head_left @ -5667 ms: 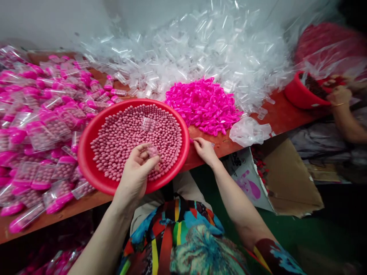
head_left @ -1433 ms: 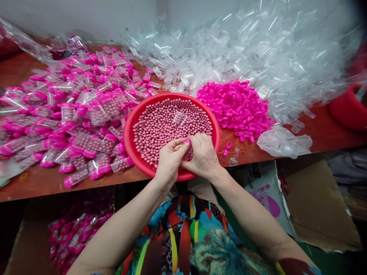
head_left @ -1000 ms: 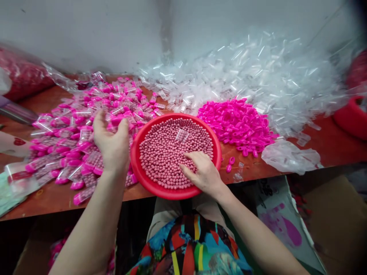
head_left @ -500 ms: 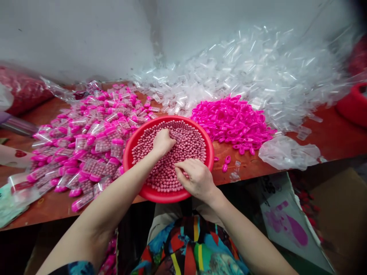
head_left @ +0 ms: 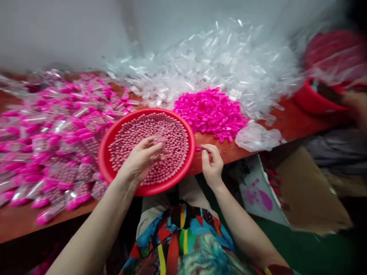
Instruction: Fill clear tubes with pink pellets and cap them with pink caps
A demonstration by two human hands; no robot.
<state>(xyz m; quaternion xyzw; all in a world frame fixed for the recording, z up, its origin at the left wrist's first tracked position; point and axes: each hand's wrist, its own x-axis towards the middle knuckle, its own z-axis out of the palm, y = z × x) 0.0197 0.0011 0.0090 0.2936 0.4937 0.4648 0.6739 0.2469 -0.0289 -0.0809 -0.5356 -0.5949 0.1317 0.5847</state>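
Note:
My left hand (head_left: 142,158) is over the red basin (head_left: 103,152), its fingers closed round a small clear plastic container (head_left: 161,142). Blur and the fingers hide how much is inside it. Pink round beads (head_left: 172,152) cover the bottom of the basin. At the table edge, right of the basin, my right hand (head_left: 212,162) pinches a small pink cap (head_left: 198,148) between thumb and finger. Beyond that hand lies a heap of pink caps (head_left: 210,112).
Bead-filled containers with pink caps (head_left: 69,141) are heaped on the left. Clear containers (head_left: 218,65) form a pile along the wall. A crumpled plastic bag (head_left: 258,136) lies near the table edge. Another person's hand (head_left: 355,101) is by a red bucket (head_left: 321,101) at far right.
The view has turned right. My left hand has lifted from the beads with the clear container. My right hand has left the basin for the table edge and has taken a pink cap.

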